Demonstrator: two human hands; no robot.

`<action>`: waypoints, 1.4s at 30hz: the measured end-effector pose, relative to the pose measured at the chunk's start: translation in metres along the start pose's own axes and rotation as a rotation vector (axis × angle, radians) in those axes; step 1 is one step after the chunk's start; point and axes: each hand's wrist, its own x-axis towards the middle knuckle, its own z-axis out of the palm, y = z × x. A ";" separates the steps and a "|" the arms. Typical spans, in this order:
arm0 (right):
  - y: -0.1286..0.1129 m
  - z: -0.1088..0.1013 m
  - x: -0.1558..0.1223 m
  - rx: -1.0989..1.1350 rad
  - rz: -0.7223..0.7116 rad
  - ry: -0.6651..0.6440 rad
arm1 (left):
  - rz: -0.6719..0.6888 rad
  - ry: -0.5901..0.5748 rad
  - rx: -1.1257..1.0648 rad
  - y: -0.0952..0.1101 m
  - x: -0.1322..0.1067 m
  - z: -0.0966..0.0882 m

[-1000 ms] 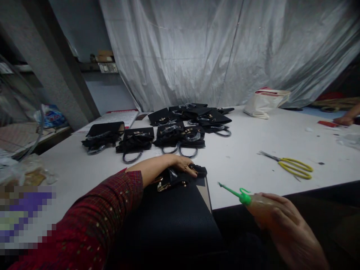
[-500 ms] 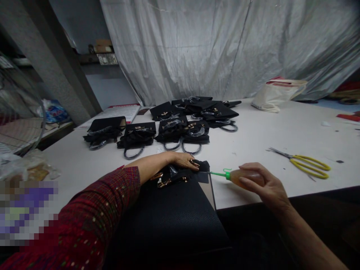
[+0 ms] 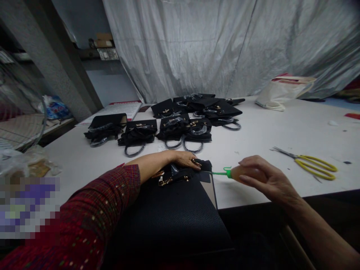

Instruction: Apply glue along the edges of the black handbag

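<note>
A black handbag with gold-coloured metal fittings lies in front of me, its large panel reaching over the table's near edge. My left hand presses down at the bag's far side, fingers curled over a bunched black part beside a gold fitting. In my right hand is a squeeze bottle of amber liquid, held nearly level between thumb and fingers. Its long green nozzle points left, with the thin tip at the bag's right edge, close to my left fingers. Whether liquid is coming out cannot be seen.
Yellow-handled scissors lie on the white table to the right. Several black handbags with wrapped handles stand or lie in rows farther back. A pale cloth bag sits at the back right, before a silvery curtain.
The view has shifted slightly. My right thumb and fingers appear pressed further into the bottle, while the nozzle tip stays at the bag's edge. My left hand keeps its place.
</note>
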 end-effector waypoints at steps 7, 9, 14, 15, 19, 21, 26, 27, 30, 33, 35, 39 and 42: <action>0.001 -0.003 -0.001 -0.002 -0.082 -0.029 | -0.004 0.001 -0.014 0.001 -0.001 0.001; 0.000 -0.004 0.000 -0.026 -0.104 -0.011 | -0.006 -0.001 -0.014 0.001 0.000 0.000; -0.002 -0.003 0.005 -0.024 -0.122 -0.053 | -0.002 -0.009 -0.012 -0.001 0.000 0.000; -0.002 -0.002 0.005 -0.027 -0.130 -0.039 | -0.004 -0.010 -0.008 -0.002 0.000 0.000; -0.001 -0.002 0.006 -0.048 -0.133 -0.038 | -0.010 -0.017 0.008 -0.004 0.001 -0.001; 0.000 -0.002 0.006 -0.043 -0.129 -0.053 | -0.006 -0.020 0.011 -0.004 0.001 -0.001; 0.001 0.000 0.007 -0.014 -0.124 -0.022 | -0.005 -0.018 0.019 -0.004 0.001 -0.002; 0.001 -0.001 0.007 -0.013 -0.115 -0.035 | -0.006 -0.015 0.017 -0.004 0.001 -0.002; 0.000 -0.005 0.003 0.018 -0.071 -0.116 | 0.001 -0.011 0.008 -0.003 0.000 -0.001; -0.002 -0.008 -0.002 0.048 -0.060 -0.149 | 0.004 -0.013 -0.010 -0.003 0.000 0.000; -0.003 -0.008 -0.005 0.055 -0.073 -0.121 | -0.002 -0.009 -0.021 -0.002 0.000 0.000; -0.004 -0.007 -0.008 0.083 -0.056 -0.146 | -0.017 -0.006 -0.045 -0.001 0.000 0.000; -0.003 -0.004 -0.007 0.063 -0.068 -0.089 | -0.027 -0.021 -0.076 0.001 -0.001 0.001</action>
